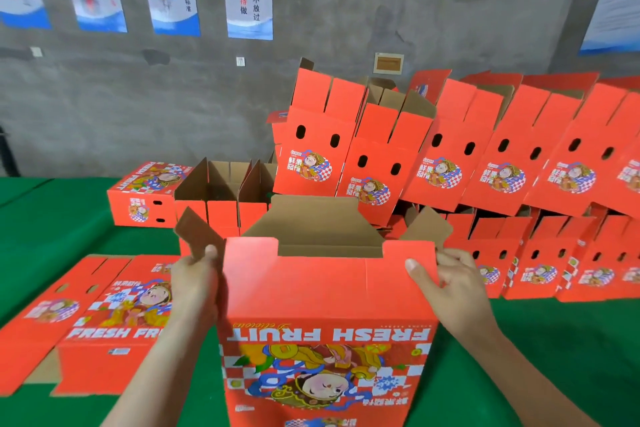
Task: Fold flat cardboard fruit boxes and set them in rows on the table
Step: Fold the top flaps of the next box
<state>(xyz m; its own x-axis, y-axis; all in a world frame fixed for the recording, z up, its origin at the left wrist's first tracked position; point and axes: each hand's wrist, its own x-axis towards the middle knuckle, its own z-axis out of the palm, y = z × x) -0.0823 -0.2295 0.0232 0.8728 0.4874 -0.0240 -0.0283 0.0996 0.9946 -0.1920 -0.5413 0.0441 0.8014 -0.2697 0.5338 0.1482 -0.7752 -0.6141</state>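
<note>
We hold the half-folded box point(325, 291) at the lower centre of the frame. Our left grip point(194, 284) clasps its left edge and brown side flap, and our right grip point(453, 284) pinches its upper right corner. On the green worktop point(52, 225) a flat box point(86, 315) lies at lower left, open boxes point(221, 191) stand behind, and leaning rows of boxes point(502, 166) crowd the right.
</note>
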